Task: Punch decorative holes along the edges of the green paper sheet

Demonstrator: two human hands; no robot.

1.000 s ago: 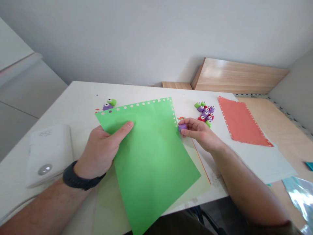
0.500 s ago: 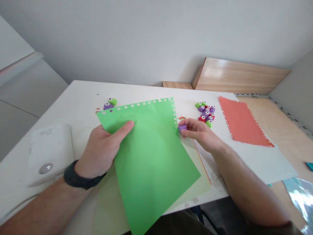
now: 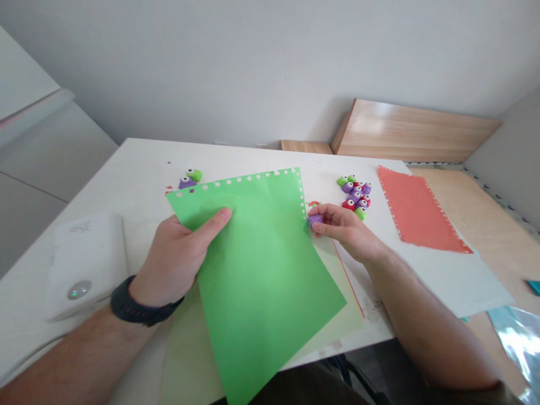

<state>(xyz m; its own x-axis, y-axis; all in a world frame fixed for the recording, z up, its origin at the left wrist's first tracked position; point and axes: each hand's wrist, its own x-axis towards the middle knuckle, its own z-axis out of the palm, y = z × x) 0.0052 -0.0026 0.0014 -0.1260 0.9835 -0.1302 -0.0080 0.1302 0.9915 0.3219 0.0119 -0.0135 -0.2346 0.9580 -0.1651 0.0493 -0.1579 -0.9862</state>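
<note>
My left hand (image 3: 179,261) grips the left side of a green sheet of paper (image 3: 270,270), thumb on top and fingers hidden beneath. Small punched shapes run along the sheet's top edge and down the upper part of its right edge. My right hand (image 3: 348,228) pinches a purple paper punch (image 3: 314,221) between thumb and fingers. The punch sits at the paper's right edge, just below the lowest hole of that row. How far the paper goes into its slot is hidden. Small red and green scraps (image 3: 314,203) lie just behind the punch.
Several green, purple and red punches (image 3: 356,194) cluster at right, and a purple one (image 3: 187,182) and a green one (image 3: 194,174) stand behind the green sheet. A red sheet with punched edges (image 3: 422,208) lies far right. A white device (image 3: 88,259) is at left.
Both hands, the green sheet and the purple punch look almost unmoved. A small green light now shows on the white device's round button.
</note>
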